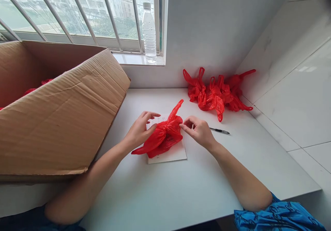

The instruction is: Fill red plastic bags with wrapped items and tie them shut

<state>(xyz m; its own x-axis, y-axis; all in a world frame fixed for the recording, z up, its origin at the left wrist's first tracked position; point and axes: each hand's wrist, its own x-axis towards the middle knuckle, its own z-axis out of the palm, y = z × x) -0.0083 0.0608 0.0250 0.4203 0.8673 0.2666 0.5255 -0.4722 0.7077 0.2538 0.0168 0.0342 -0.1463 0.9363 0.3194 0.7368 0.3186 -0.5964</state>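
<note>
We list one gathered red plastic bag (164, 136) lying on a paper sheet (167, 157) on the tabletop (165, 196), left hand (140, 130) in a half-open grip against it, right hand (198, 131) pinching its edge.

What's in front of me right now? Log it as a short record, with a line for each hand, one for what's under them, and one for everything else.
left hand: thumb against a red plastic bag
right hand: fingertips pinching the same bag
under the bag: a sheet of paper on a white counter
rest: a black pen, a heap of red plastic bags, an open cardboard box, a water bottle on the windowsill
</note>
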